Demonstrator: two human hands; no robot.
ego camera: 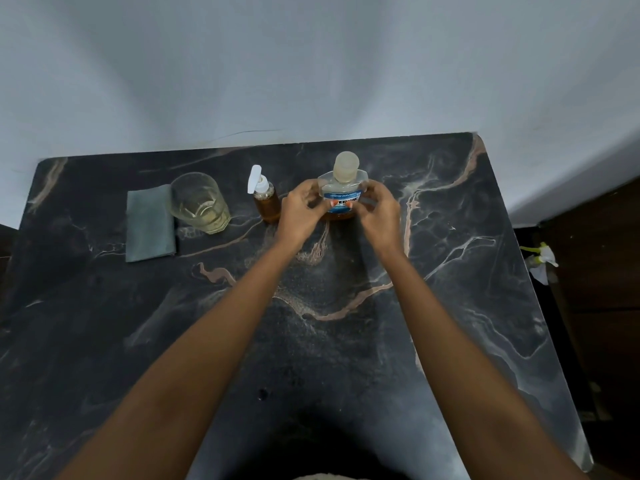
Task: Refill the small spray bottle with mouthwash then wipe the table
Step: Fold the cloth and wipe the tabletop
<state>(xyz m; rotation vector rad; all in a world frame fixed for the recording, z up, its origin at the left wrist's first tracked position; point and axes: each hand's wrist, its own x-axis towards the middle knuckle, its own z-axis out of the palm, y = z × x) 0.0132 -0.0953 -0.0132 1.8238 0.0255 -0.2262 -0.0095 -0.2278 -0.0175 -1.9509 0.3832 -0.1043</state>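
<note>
A clear mouthwash bottle (343,181) with a blue label, a pale cap and amber liquid low inside stands upright near the back of the dark marble table (346,341). My left hand (299,211) and my right hand (377,211) hold it from either side, fingers curled round its body. Just left of it stands the small spray bottle (265,199), amber with a white pump top, untouched. A folded grey cloth (149,223) lies flat farther left.
A drinking glass (200,202) with a little pale liquid stands between the cloth and the spray bottle. A grey wall rises behind the table. Past the table's right edge lies a white and green object (542,259) on a dark floor.
</note>
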